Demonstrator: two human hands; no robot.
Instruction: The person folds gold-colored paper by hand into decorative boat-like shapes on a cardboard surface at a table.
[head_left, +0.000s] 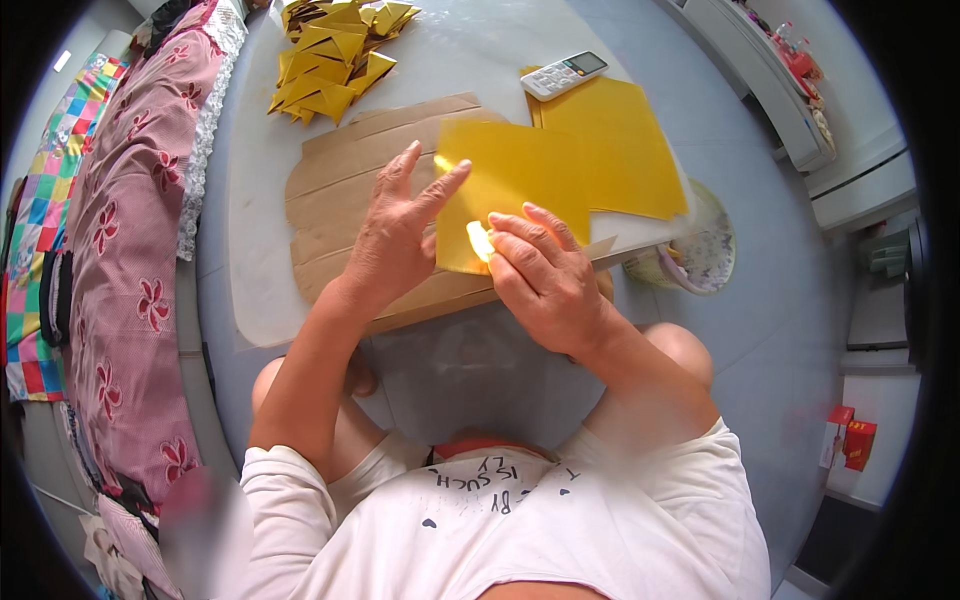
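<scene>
A sheet of shiny gold paper (517, 172) is raised above a piece of brown corrugated cardboard (337, 180). My right hand (547, 277) pinches the sheet at its lower edge, where a bright glare shows. At the left edge is my left hand (401, 225), fingers spread, with the index finger over the paper and the thumb beside its edge; whether it touches is unclear. To the right lies a stack of gold paper sheets (622, 142), with a white remote control (564, 75) on its far corner. A pile of folded gold paper pieces (322, 67) sits at the far left.
Everything rests on a low table with a pale translucent cover (255, 247). Beyond its right edge a patterned waste bin (705, 247) stands on the grey tiled floor (757, 300). Along the left runs a seat with a pink flowered cover (135, 247); a white cabinet (772, 97) is at right.
</scene>
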